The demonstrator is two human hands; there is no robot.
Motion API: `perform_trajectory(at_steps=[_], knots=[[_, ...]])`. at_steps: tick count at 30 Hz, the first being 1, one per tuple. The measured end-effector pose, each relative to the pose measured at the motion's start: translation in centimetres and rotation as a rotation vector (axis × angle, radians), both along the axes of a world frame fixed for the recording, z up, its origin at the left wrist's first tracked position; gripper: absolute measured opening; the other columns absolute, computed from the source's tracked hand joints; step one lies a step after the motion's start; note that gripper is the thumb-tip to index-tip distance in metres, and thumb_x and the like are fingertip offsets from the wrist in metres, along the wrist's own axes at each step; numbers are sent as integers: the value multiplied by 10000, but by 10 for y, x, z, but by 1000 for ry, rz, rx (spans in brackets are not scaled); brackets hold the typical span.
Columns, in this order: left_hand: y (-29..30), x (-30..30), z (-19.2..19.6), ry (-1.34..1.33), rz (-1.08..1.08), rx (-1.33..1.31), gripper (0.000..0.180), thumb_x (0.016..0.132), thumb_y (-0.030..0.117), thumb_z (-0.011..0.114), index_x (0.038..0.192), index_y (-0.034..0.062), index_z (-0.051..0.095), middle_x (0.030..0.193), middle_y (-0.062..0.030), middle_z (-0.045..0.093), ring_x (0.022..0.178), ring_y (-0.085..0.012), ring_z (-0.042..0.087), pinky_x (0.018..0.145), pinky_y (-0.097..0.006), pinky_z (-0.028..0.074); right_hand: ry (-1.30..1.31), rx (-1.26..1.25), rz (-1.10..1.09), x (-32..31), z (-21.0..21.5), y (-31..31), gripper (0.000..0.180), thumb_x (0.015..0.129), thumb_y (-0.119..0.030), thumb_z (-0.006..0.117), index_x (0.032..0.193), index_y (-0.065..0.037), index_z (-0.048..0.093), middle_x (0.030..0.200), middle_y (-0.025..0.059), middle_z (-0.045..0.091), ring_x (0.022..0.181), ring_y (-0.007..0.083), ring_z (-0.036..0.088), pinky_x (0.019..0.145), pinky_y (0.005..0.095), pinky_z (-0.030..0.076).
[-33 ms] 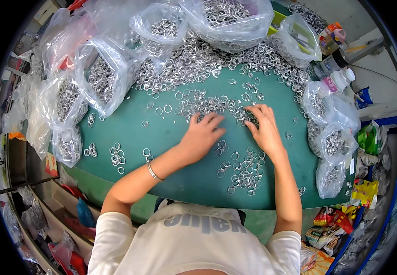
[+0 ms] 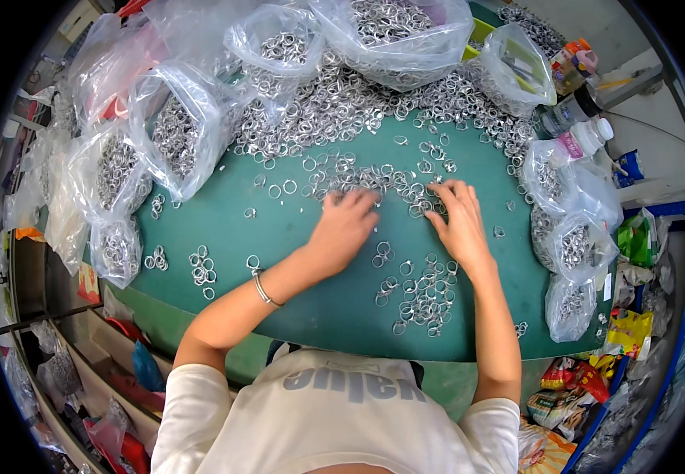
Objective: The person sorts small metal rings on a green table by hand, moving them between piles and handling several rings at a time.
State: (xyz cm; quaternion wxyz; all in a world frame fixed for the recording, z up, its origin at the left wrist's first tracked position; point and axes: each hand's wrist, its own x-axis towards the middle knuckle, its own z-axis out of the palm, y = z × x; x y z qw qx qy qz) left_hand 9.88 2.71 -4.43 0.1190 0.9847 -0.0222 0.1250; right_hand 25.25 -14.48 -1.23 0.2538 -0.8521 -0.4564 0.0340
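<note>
across your green table (image 2: 279, 237), the far heap of rings (image 2: 311, 118) looks like the bulk left. a smaller middle patch (image 2: 342, 167) seems in progress: your left hand (image 2: 344, 225), blurred, curls over its near edge, grip impossible to tell; your right hand (image 2: 461, 225) stands wide beside it. nearer you, a separate cluster (image 2: 428, 296), possibly done. grey lettering (image 2: 348, 385) crosses your chest; a white bottle (image 2: 593, 136) wears a pink label (image 2: 570, 145), too small to read.

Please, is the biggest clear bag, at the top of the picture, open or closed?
Open: the clear bag has its mouth spread wide, and silver rings show uncovered inside.
</note>
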Motion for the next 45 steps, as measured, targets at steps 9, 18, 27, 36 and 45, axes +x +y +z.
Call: perform_trajectory(at_steps=[9, 18, 27, 36, 45], knots=[[-9, -21, 12, -19, 158, -225, 412, 769, 37, 640, 1167, 96, 546, 1219, -81, 489, 1068, -266, 475, 818, -400, 346, 297, 86, 316, -41, 15, -5, 286, 736, 10, 660, 1014, -24, 600, 1033, 119, 558, 974, 309, 531, 829, 403, 449], [-34, -26, 15, 102, -52, -448, 424, 777, 7, 618, 1190, 17, 527, 1128, -125, 497, 971, -311, 494, 817, -403, 416, 297, 24, 186, -46, 6, -25, 291, 736, -8, 666, 1017, -17, 593, 997, 104, 547, 950, 310, 507, 841, 393, 424], [-39, -31, 5, 151, -84, -593, 345, 768, 0, 630, 1107, 3, 566, 1094, -118, 506, 940, -298, 518, 825, -383, 444, 239, 1, 153, -50, 3, -40, 232, 731, -13, 668, 956, -28, 617, 939, 90, 562, 922, 287, 518, 796, 389, 416], [-49, -31, 0, 103, -45, -709, 260, 777, -33, 610, 1033, 3, 590, 1046, -95, 532, 869, -255, 572, 751, -338, 485, 150, 31, 75, -65, -2, -40, 97, 728, -19, 679, 812, -40, 635, 805, 57, 586, 831, 254, 532, 729, 363, 371], [-29, -35, 2, 435, 220, -1896, 246, 855, 2, 575, 1100, -1, 577, 1069, -99, 598, 873, -136, 597, 733, -260, 502, 1117, 352, -108, -70, -8, -22, 90, 861, -33, 620, 941, 9, 626, 806, 25, 622, 679, 79, 569, 584, 226, 452]])
